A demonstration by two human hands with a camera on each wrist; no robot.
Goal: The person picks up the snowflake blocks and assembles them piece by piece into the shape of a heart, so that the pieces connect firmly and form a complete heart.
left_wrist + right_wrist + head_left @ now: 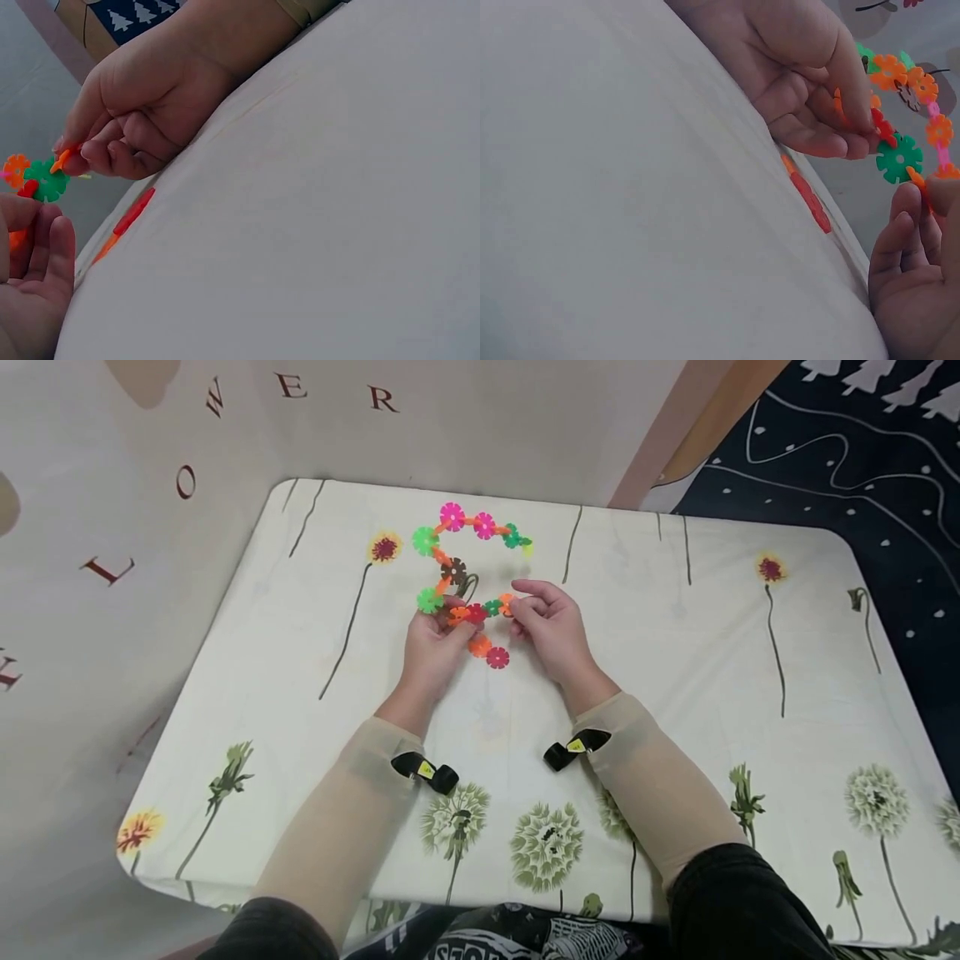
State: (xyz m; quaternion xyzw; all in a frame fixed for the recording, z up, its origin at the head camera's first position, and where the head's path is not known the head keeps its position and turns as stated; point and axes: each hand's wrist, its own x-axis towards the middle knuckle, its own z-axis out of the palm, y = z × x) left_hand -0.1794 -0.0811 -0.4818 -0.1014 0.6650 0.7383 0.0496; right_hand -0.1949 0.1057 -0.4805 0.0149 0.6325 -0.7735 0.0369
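Observation:
A chain of slotted plastic snowflake discs, linked edge to edge in pink, green, orange, brown and red, curves over the table. My left hand holds it near a red disc, thumb and fingers closed on that part. Beside the red one sits a green disc. At this end of the chain, my right hand pinches an orange disc between thumb and forefinger; it meets the green disc's edge. On the cloth just below the hands lies a joined pair, an orange disc and a red disc.
A white cloth with printed flowers covers the table. A pale wall with letters stands behind it, and a dark patterned surface lies beyond the right edge. Small black cameras are strapped to both wrists.

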